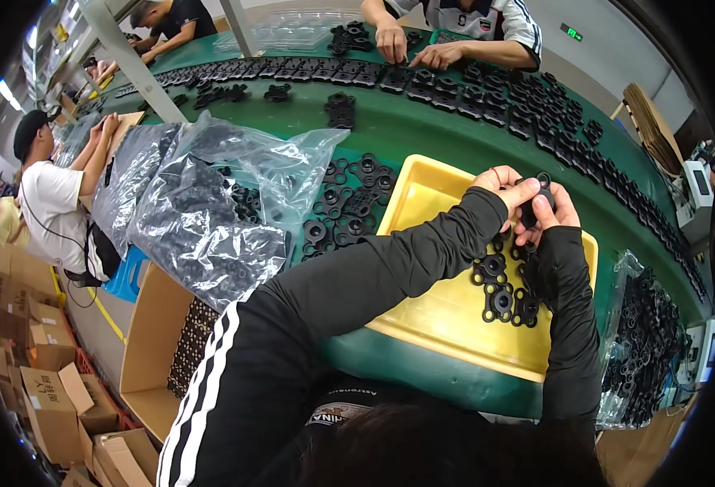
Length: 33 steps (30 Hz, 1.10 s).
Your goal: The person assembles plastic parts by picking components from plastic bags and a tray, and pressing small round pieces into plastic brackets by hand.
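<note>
My left hand and my right hand meet above the far right part of a yellow tray. Between their closed fingers they hold a small black plastic part with a ring at its top; its exact kind does not show. Beneath, in the tray, lie several black parts with round centres and ringed ends, partly hidden by my right forearm. Left of the tray, more such loose black parts are spread on the green table. Black sleeves cover both my forearms.
A clear bag of black parts lies on the left, another bag on the right. Beyond the tray runs a long row of black parts. Across the table a co-worker's hands handle parts. An open cardboard box stands lower left.
</note>
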Tool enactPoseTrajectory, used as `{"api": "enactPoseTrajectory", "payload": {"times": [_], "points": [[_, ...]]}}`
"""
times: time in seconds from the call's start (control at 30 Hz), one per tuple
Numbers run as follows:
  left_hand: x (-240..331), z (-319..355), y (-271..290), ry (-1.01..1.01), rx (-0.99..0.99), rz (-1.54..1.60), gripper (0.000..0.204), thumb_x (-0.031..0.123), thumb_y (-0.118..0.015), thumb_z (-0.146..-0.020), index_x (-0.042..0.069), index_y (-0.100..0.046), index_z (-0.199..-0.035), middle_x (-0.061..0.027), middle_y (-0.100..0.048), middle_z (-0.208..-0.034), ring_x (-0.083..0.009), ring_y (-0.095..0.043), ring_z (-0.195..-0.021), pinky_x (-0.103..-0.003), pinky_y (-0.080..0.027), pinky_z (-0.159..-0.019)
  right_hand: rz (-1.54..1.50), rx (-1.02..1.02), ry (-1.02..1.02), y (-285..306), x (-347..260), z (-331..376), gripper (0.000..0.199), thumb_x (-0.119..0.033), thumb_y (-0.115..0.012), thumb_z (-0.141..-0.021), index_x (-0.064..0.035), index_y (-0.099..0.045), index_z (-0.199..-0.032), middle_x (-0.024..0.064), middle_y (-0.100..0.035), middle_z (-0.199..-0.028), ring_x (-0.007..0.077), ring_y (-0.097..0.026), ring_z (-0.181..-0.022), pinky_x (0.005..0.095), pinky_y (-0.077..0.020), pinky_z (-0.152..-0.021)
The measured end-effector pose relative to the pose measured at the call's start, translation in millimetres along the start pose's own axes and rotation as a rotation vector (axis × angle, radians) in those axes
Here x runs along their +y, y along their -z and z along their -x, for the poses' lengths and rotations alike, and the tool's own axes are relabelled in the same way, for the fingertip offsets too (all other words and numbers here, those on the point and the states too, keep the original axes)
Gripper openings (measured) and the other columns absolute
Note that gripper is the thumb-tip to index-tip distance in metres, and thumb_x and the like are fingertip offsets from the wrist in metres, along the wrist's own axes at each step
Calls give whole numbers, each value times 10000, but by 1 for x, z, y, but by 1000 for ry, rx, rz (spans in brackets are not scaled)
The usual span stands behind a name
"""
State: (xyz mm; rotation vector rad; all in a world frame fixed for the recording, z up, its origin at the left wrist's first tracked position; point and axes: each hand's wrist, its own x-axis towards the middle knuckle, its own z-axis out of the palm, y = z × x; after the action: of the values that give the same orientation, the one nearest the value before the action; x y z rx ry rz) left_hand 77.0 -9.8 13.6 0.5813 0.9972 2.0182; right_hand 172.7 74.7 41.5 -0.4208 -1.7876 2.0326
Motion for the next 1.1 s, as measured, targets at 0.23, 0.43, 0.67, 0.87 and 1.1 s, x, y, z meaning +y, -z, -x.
{"api": "enactPoseTrajectory", "payload": {"times": [0.23, 0.43, 0.67, 0.87, 1.1], "points": [[23, 5, -12, 292, 128, 120, 192, 218, -513, -784, 40, -461, -833, -52, -503, -617, -93, -376, -395, -185, -268, -322, 31, 92, 7, 20, -2, -10, 324, -157, -549, -792, -5, -422, -1049, 101, -537, -778, 106, -503, -532, 176, -409, -420], [4, -9, 15, 261, 57, 164, 238, 247, -528, -811, 87, -482, -980, -55, -535, -710, -84, -373, -422, -173, -243, -340, 47, 71, 1, 39, -6, -14, 349, -135, -602, -756, -12, -439, -1040, 100, -548, -764, 95, -514, -513, 156, -389, -393], [15, -11, -4, 199, 168, 81, 271, 183, -568, -796, 49, -493, -1020, -50, -529, -810, -46, -413, -498, -137, -266, -325, -28, 71, 35, 38, 2, -12, 324, -126, -583, -770, -14, -447, -1042, 89, -555, -751, 94, -521, -550, 154, -407, -427], [7, -12, 4, 145, 7, 208, 295, 160, -575, -791, 51, -484, -1049, -47, -509, -751, -45, -401, -491, -134, -260, -323, -6, -52, 2, 44, -4, -11, 307, -107, -571, -773, -14, -447, -1038, 85, -552, -766, 85, -499, -562, 157, -405, -453], [10, -8, 29, 139, -21, 29, 314, 161, -594, -770, 60, -505, -1054, -22, -520, -638, -51, -409, -443, -149, -306, -351, 86, -155, -1, 17, -8, -11, 316, -139, -531, -778, 1, -437, -1045, 66, -524, -733, 80, -454, -520, 145, -344, -437]]}}
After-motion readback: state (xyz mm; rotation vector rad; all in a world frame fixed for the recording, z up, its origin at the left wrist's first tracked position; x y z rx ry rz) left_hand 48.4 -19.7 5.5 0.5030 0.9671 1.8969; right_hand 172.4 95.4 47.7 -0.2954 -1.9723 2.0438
